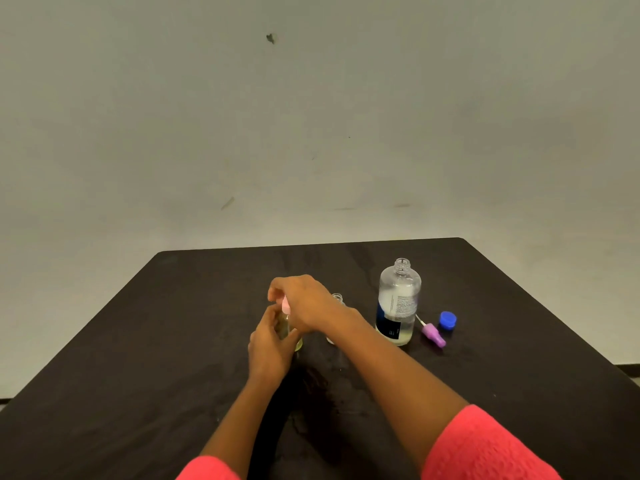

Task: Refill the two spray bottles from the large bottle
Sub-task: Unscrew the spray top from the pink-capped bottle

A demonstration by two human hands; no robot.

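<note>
Surface: I see a dark worktop against a bare grey wall.
Open room: the widest stretch lies left of the hands; the uncapped large bottle, purple spray head and blue cap sit right.
Hands: the left hand grips the first spray bottle at centre; the right hand has its fingers curled round its pink cap.
Hidden: the second spray bottle is mostly behind the right wrist.

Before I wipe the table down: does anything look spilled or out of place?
Maybe: a darker, wet-looking patch on the table, just nearer the camera than the pink-capped spray bottle. It could be a spill or only a stain.
</note>
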